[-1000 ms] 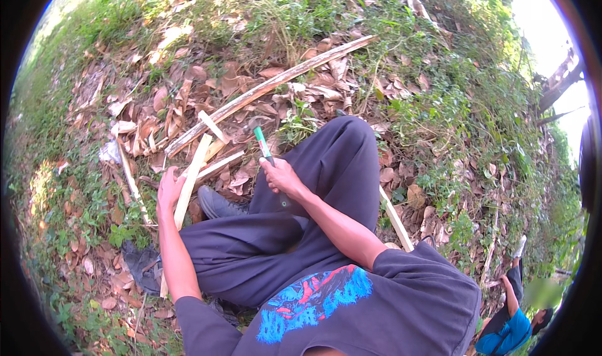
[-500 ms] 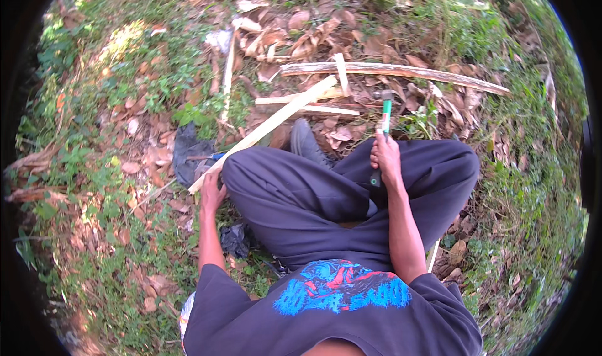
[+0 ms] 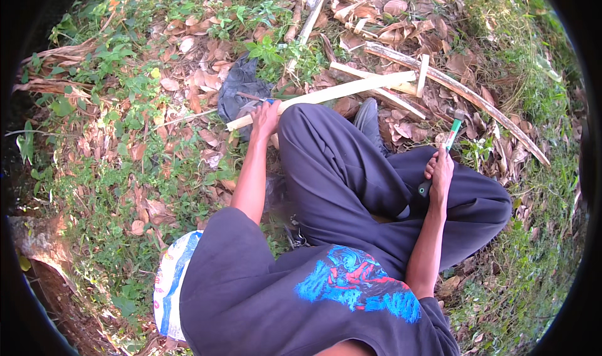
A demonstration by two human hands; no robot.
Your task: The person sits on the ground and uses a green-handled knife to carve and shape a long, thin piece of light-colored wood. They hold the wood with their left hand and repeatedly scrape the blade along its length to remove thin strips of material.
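A person (image 3: 232, 287) sits cross-legged on leaf-strewn ground (image 3: 191, 74), right hand (image 3: 441, 169) wrapped around a green-handled hammer (image 3: 453, 132), left hand (image 3: 266, 120) at the near end of a pale wood strip (image 3: 345, 90) that slants past the left knee (image 3: 306, 124). Whether the left grip is on the strip or a blue-handled tool (image 3: 269, 100) beside it cannot be told. The step appears to be handling the strip; shifting it would call for a firm left hold.

Bag (image 3: 168, 287): white with blue stripes.
Green plants (image 3: 125, 304): small and leafy, just left of the bag.
Dry leaves (image 3: 157, 212): brown and crinkly, up above the bag.
Dark crumpled sheet (image 3: 232, 83): flat on the ground, well above the bag.
Long dry strips (image 3: 53, 87): brown, far up and left of the bag.
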